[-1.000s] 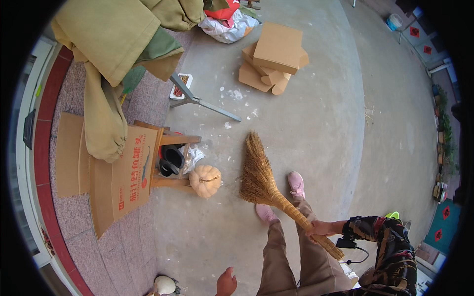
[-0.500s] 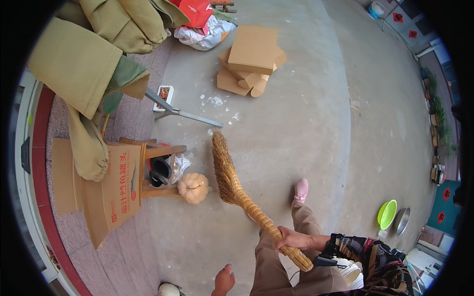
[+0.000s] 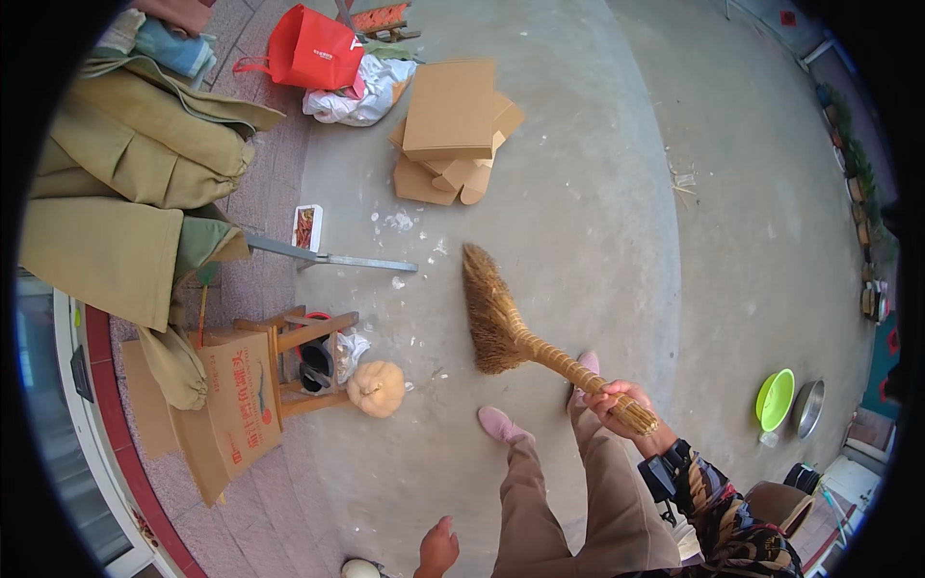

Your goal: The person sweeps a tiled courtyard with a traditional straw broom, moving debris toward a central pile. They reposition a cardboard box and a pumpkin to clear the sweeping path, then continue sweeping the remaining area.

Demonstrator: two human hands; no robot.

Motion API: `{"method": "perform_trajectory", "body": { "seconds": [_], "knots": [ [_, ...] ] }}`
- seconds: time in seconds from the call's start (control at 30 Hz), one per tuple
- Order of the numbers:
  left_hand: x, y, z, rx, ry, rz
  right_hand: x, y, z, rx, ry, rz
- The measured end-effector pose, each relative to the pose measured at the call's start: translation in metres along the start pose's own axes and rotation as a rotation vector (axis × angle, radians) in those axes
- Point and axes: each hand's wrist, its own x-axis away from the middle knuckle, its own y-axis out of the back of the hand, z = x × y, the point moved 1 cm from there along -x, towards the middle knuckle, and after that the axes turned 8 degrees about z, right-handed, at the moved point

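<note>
My right hand (image 3: 617,405) grips the bound handle of a straw broom (image 3: 498,328). The broom slants up and left, its brown bristle head fanned out over the concrete floor; whether the bristles touch the floor I cannot tell. At the lower edge my left hand (image 3: 438,547) hangs apart from everything, fingers loosely curled and nothing seen in them. White specks and smudges (image 3: 399,222) mark the floor beyond the broom. To its left a pale pumpkin (image 3: 377,388) sits on the floor beside a wooden stool (image 3: 314,330) lying on its side.
Flattened cardboard boxes (image 3: 449,111) are stacked ahead, near a red bag (image 3: 313,48) and a white sack (image 3: 371,89). A metal stand leg (image 3: 366,263) juts from under hanging khaki clothes (image 3: 106,250). A large carton (image 3: 226,409) leans at left. A green basin (image 3: 774,400) lies right.
The broom has swung right, its head moving away from the pumpkin, with my right hand moving up and right. My feet have shifted, and both shoes now show. The left hand looks unchanged.
</note>
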Motion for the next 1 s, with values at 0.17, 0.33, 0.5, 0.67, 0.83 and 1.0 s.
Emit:
{"method": "perform_trajectory", "body": {
  "seconds": [0.17, 0.33, 0.5, 0.67, 0.83, 1.0],
  "knots": [
    [-0.020, 0.012, -0.035, -0.035, -0.030, -0.022, 0.050, -0.017, 0.000, 0.231, 0.164, -0.135],
    [-0.037, 0.012, -0.065, -0.032, -0.108, -0.052, 0.065, -0.015, -0.046, 0.626, -0.002, -0.149],
    [-0.044, 0.012, -0.087, -0.045, -0.027, 0.029, 0.046, -0.026, -0.028, 0.736, -0.148, -0.102],
    [-0.042, 0.023, -0.102, -0.027, -0.081, -0.011, -0.036, -0.042, 0.032, 0.594, -0.224, -0.051],
    [-0.041, 0.033, -0.110, -0.081, 0.024, 0.027, 0.007, -0.045, 0.118, 0.031, -0.126, 0.093],
    [-0.057, 0.033, -0.123, -0.101, -0.010, 0.048, 0.119, -0.055, 0.198, 0.122, 0.227, 0.071]
  ]
}}
